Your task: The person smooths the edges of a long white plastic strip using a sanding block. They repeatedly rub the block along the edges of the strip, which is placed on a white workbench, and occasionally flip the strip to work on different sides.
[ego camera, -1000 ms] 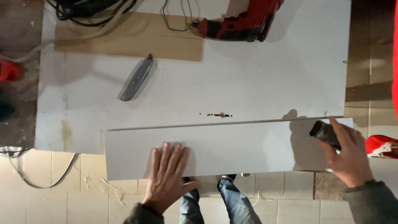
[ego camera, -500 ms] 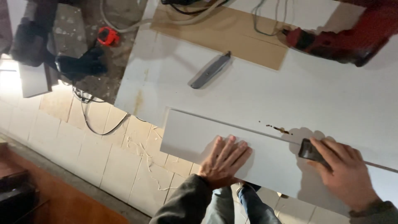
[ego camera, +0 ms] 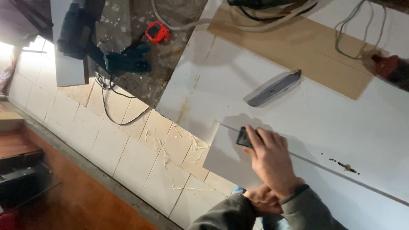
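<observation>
My right hand (ego camera: 269, 161) reaches across to the left end of a narrow white board (ego camera: 226, 159) and is shut on a small dark block (ego camera: 243, 138), pressed at the board's far edge. My left hand (ego camera: 259, 200) sits at the board's near edge, mostly hidden under my right wrist, and its grip is unclear. The narrow board lies on a large white panel (ego camera: 341, 115). A grey utility knife (ego camera: 273, 88) rests on the panel beyond my right hand, apart from it.
A brown sheet (ego camera: 298, 51) with cables lies at the panel's far side, and a red power tool (ego camera: 390, 68) at the right edge. Brown dust specks (ego camera: 344, 166) mark the panel. On the floor to the left lie a blue power tool (ego camera: 102, 57), a red tape measure (ego camera: 157, 31) and a black cable (ego camera: 115, 115).
My right hand has carried the dark block from the board's right end to its left end. My left hand has slid back under the right wrist. The view has swung left.
</observation>
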